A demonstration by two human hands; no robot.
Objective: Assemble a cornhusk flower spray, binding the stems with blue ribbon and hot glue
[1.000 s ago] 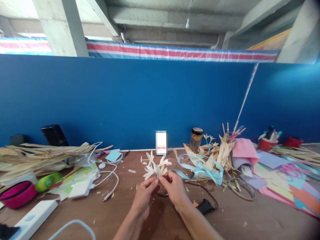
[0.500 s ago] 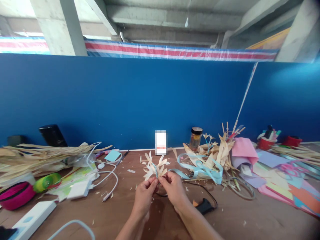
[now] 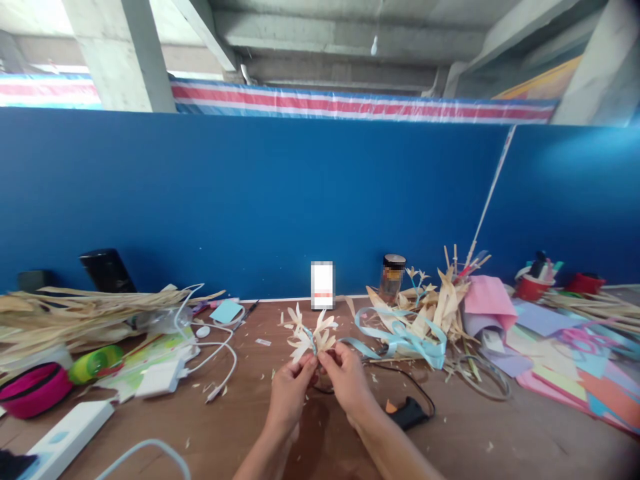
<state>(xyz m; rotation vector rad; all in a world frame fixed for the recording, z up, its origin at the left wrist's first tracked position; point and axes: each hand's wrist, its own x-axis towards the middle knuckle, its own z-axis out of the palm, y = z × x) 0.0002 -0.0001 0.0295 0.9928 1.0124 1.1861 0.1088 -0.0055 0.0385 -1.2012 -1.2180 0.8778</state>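
Note:
Between my two hands is a flower spray of pale dried husk petals (image 3: 302,345), its stem bound with light blue ribbon. My left hand (image 3: 290,390) pinches the lower end of the spray with thumb and forefinger. Right beside it, my right hand (image 3: 346,379) is closed on the same end, the two thumbs nearly touching. The fingertips hide the bottom of the stem. A loose light blue ribbon (image 3: 400,340) lies to the right of my right hand, and the black handle of a glue gun (image 3: 411,413) rests near my right forearm.
Dried husks (image 3: 445,303) pile up behind the ribbon, near a dark-lidded jar (image 3: 393,277). Coloured papers (image 3: 560,363) spread at the right. White cables (image 3: 227,353), a power strip (image 3: 70,437) and a pink case (image 3: 37,391) lie left. A phone-like white panel (image 3: 323,283) stands against the blue partition.
Almost nothing differs. Both hands keep their pinch on the flower spray, which has turned very slightly; the view has shifted a touch.

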